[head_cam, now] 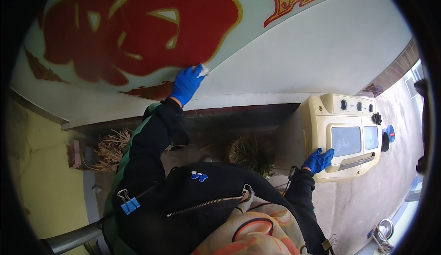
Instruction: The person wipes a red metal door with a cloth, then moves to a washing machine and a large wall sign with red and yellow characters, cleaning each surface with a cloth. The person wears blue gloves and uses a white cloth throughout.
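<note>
My left hand (187,84), in a blue glove, presses a small crumpled white cloth (203,71) against a wall panel. It touches the lower edge of a large red character with a gold outline (196,27) on the pale panel (224,50). Off to the right, my gloved right hand (317,161) rests with fingers apart on the top of a cream twin-tub washing machine (315,131). Its fingertips lie by the near corner of the larger bluish lid window (346,141), and it holds nothing.
Dry stalks (112,148) and a grassy plant (253,153) stand low between me and the wall. Past the washer are a blue bucket (389,133) and, lower right, a metal basin (385,229). A grey pipe (74,237) runs at lower left.
</note>
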Available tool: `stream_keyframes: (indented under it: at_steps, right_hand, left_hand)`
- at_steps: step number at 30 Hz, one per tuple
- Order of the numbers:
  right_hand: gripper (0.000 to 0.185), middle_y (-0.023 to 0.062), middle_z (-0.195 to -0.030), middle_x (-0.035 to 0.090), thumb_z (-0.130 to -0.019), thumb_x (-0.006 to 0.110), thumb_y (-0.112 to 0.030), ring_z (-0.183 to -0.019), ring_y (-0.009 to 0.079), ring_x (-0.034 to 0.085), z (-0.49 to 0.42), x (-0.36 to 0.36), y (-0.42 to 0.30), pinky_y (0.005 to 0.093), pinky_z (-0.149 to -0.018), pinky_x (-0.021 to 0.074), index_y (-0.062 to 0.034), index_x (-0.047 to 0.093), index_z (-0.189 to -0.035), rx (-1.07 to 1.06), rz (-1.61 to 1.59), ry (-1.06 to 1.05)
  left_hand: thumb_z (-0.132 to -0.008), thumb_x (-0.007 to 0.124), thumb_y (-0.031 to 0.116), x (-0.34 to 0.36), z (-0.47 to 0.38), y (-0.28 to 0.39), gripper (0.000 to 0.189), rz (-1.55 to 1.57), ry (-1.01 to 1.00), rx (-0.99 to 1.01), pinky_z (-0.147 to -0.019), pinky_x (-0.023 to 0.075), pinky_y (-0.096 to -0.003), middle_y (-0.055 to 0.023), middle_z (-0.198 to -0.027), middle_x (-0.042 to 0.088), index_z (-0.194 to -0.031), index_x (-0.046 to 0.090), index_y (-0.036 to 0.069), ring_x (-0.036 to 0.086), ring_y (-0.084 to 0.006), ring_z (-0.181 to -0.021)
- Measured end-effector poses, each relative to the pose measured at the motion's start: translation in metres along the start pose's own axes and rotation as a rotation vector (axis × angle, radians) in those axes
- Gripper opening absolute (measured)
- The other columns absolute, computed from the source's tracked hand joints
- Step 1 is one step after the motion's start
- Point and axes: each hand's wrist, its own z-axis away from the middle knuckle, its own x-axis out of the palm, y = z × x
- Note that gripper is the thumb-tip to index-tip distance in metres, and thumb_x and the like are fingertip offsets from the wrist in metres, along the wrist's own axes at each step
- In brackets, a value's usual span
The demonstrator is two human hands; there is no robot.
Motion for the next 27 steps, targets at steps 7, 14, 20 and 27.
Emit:
stream_keyframes:
  at_steps: [7, 14, 20, 27]
  right_hand:
    - [0.064, 0.02, -0.155, 0.048, -0.104, 0.057, -0.037, -0.143, 0.037, 0.045, -0.001, -0.003, 0.0, 0.0526, -0.122, 0.0267, -0.0057, 0.039, -0.156, -0.011, -0.005, -0.038]
    - [0.065, 0.0203, -0.156, 0.048, -0.105, 0.054, -0.042, -0.143, 0.0386, 0.044, 0.0, 0.003, 0.007, 0.0528, -0.122, 0.0267, -0.0066, 0.038, -0.157, -0.002, -0.088, -0.026]
    - [0.07, 0.0177, -0.162, 0.04, -0.106, 0.047, -0.052, -0.15, 0.0358, 0.036, 0.0, -0.008, -0.002, 0.0536, -0.124, 0.0204, -0.0064, 0.037, -0.158, -0.032, -0.119, 0.023]
    - [0.071, 0.0217, -0.162, 0.038, -0.106, 0.049, -0.05, -0.149, 0.0395, 0.035, 0.046, -0.049, -0.054, 0.0524, -0.123, 0.0211, -0.0037, 0.037, -0.158, -0.108, -0.27, 0.054]
  left_hand:
    - [-0.096, 0.064, 0.025, -0.015, 0.082, -0.057, 0.033, -0.128, -0.156, -0.318, -0.078, 0.0556, -0.0485, -0.0172, -0.104, 0.071, -0.127, 0.065, 0.013, 0.068, -0.0377, -0.092]
    - [-0.093, 0.067, 0.015, -0.039, 0.12, -0.051, 0.044, -0.05, -0.033, -0.425, -0.086, 0.0545, -0.0507, -0.019, -0.112, 0.071, -0.137, 0.064, 0.012, 0.067, -0.0421, -0.101]
    - [-0.089, 0.071, 0.014, -0.038, 0.078, -0.006, 0.047, -0.05, 0.141, -0.116, -0.087, 0.0535, -0.0407, -0.006, -0.139, 0.062, -0.134, 0.068, 0.027, 0.064, -0.028, -0.108]
    - [-0.093, 0.072, 0.026, -0.013, 0.053, -0.04, 0.061, -0.226, 0.141, 0.077, -0.08, 0.0529, -0.0372, -0.0037, -0.125, 0.067, -0.15, 0.052, 0.019, 0.062, -0.0232, -0.098]
